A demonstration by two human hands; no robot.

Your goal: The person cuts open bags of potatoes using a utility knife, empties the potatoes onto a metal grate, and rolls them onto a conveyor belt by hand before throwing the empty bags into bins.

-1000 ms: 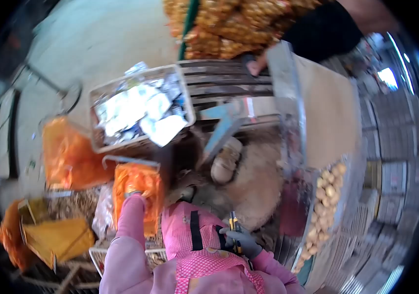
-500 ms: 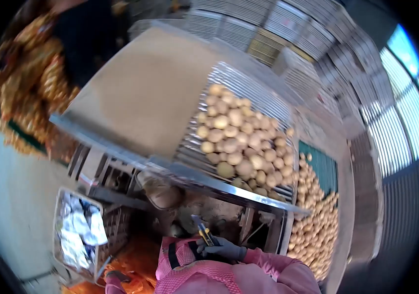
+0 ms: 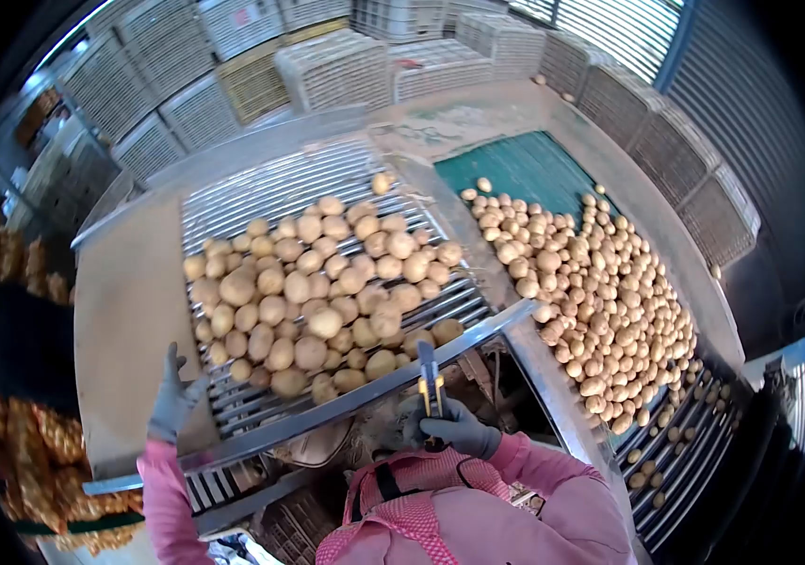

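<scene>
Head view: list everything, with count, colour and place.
Metal rollers: many, silver, centre left
Potatoes: many, tan, on rollers
Potato pile: many, tan, right
Mat: one, green, back right
Board: one, tan, left
Crates: many, pale, one yellow, back
Net sacks: several, brown, left
Dark rollers: several, black, bottom right
Ribbed wall: one, grey, right
Co-worker: one, dark clothing, left edge
Hand tool: one, yellow-black, lower centre
Sleeves: two, pink, bottom
Left hand: one, grey-gloved, by board
Right hand: one, grey-gloved, around tool
</scene>
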